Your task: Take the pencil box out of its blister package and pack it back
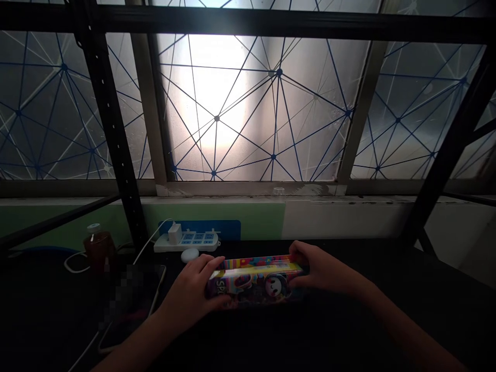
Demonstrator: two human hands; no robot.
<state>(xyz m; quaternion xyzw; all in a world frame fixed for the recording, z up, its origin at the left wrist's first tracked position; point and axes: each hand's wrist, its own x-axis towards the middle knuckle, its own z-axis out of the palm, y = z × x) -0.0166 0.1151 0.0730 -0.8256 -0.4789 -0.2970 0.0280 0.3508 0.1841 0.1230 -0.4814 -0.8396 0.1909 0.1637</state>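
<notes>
Between my two hands lies a long, colourful box [256,281], printed with cartoon figures and part of a word. A round panda-like face shows on its front side. My left hand [197,284] grips the left end, thumb on the front and fingers over the top. At the right end my right hand [318,271] is closed round the box in the same way. The box's underside is hidden, and its front edge fades into the dark table.
Behind the box stand a white power strip [194,241] with a plugged-in charger [175,234] and a small white rounded object [189,255]. To the left are a phone [155,294] with a white cable and a reddish-brown bottle [99,250]. Black metal posts [116,129] frame the table.
</notes>
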